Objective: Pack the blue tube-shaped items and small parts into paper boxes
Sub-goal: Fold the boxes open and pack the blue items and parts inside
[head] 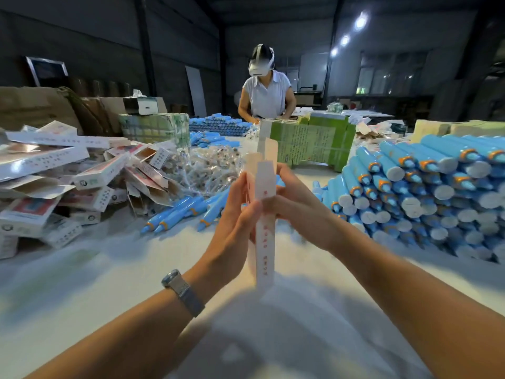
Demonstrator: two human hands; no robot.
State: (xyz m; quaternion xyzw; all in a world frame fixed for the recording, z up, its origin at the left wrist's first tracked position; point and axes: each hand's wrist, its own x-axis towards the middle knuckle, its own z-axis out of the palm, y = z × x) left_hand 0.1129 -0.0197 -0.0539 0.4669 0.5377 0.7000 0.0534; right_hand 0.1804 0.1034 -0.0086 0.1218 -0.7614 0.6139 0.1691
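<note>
Paper box (264,203) upright, long axis vertical, flap up; left hand (234,212), right hand (295,203) fingers pinching it.

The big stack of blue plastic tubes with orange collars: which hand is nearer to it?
Right. The right hand grips the white paper box on the side toward the stack of blue tubes; the left hand holds the box's far side.

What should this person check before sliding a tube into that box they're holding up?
1. Paper box gripped by left hand and right hand: ok.
2. Top flap open: ok.
3. Box squared into shape: cannot tell, it looks flat.
4. Blue tubes close on the right: ok.
5. Bagged small parts close behind the box: ok.
6. A hand free to pick a tube: not ok.
</note>
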